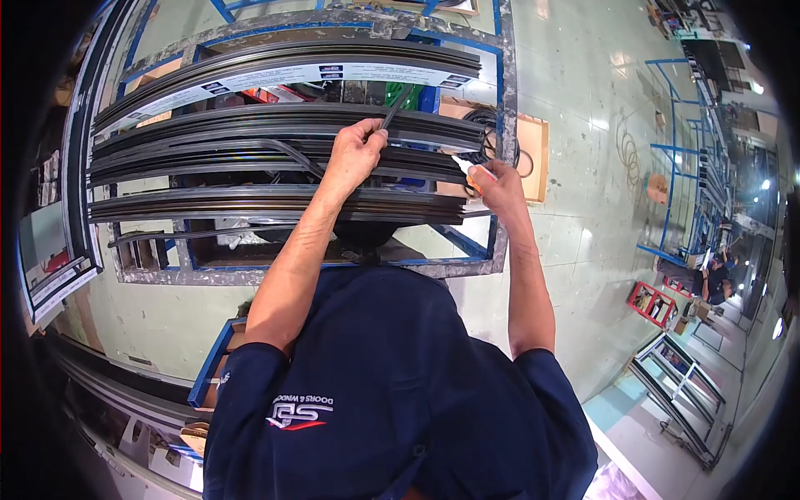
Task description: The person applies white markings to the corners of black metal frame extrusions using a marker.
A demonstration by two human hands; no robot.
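Note:
My left hand [357, 157] is closed in a pinch on a thin black rubber strip [392, 115], whose end sticks up past the fingertips. My right hand [505, 193] grips a small white and orange glue bottle [477, 176], its white nozzle pointing up and left. Both hands are above long dark window profiles [250, 121], which lie side by side across a work frame [510, 100]. The bottle is close to the right ends of these profiles. A loop of black strip [279, 147] rests on the middle profiles.
A cardboard box [533, 162] with coiled black strip [483, 125] stands right of the frame. A blue-edged wooden box [218, 367] is at lower left. Farther right are blue racks [667, 196], a red crate [650, 305], leaning window frames [683, 387] and another person [715, 279].

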